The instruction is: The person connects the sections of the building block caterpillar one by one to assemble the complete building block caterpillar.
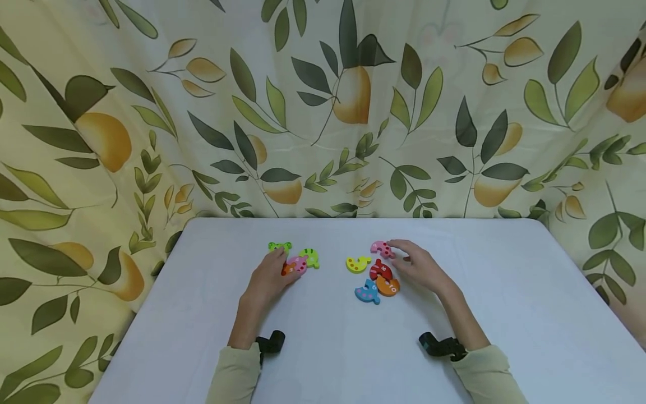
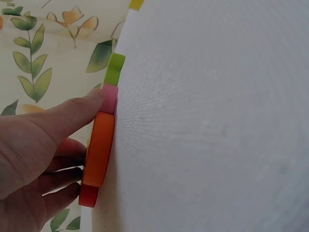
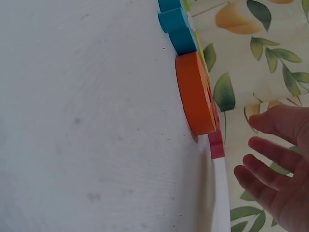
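On the left of the table my left hand (image 1: 264,275) lies over a cluster of small animal-shaped pieces. Its thumb touches a pink piece (image 2: 110,99), and its other fingers rest loosely by an orange piece (image 2: 100,150) and a red piece (image 2: 89,195). A green piece (image 1: 279,246) and a striped lime piece (image 1: 310,258) sit at its fingertips. My right hand (image 1: 419,266), fingers spread and relaxed, hovers beside a second cluster. Nearest it are a pink spotted piece (image 1: 382,249), a red piece (image 1: 379,270) and an orange piece (image 3: 194,94).
Left of the red piece lies a yellow spotted piece (image 1: 358,264), with a blue piece (image 1: 367,292) in front. A white-covered table (image 1: 333,348) carries everything. Behind it hangs a leaf-patterned curtain (image 1: 323,168). Each wrist wears a small black camera (image 1: 272,341).
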### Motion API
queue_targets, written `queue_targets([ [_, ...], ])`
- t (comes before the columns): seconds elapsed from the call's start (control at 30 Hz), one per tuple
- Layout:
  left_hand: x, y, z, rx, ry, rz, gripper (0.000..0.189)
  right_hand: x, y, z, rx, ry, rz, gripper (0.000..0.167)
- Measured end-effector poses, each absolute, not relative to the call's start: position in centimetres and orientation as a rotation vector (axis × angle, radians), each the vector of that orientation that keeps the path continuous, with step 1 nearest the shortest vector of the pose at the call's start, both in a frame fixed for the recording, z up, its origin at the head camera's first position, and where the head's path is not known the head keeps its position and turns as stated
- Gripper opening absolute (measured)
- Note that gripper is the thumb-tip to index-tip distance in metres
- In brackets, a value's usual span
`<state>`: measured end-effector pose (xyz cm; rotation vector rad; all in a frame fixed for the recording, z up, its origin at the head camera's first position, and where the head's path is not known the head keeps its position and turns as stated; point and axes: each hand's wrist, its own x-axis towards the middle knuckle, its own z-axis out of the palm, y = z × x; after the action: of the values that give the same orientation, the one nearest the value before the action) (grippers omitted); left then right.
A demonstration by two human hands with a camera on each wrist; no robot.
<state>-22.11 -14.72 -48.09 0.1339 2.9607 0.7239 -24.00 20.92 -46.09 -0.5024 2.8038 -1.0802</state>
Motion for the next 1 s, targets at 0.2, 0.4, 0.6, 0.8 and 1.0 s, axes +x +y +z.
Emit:
queue_targets([
  [0.2, -22.2, -14.8, -48.0, 0.14, 2.961, 0.713, 0.073, -24.0, 20.8, -46.5, -0.464, 2.777, -1.087, 0.047],
  [0.4, -22.2, -14.8, -48.1, 0.125, 2.961, 0.708, 0.074, -23.9, 20.9, -46.6, -0.473, 2.771, -1.083, 0.045],
  [0.6, -22.2, -14.7, -48.1, 0.103, 2.951, 0.731, 0.075, -23.9, 20.8, -46.6, -0.478, 2.772, -1.064, 0.046],
  [0.8, -22.1, -14.7, -48.0, 0.118, 2.956, 0.746, 0.072, -23.6, 20.1, -46.5, -0.467, 2.765, -1.061, 0.047],
  [1.0, -21.8, -14.4, -47.8, 0.198, 2.954, 0.735, 0.055, -21.4, 16.5, -44.8, -0.445, 2.868, -0.824, 0.045],
])
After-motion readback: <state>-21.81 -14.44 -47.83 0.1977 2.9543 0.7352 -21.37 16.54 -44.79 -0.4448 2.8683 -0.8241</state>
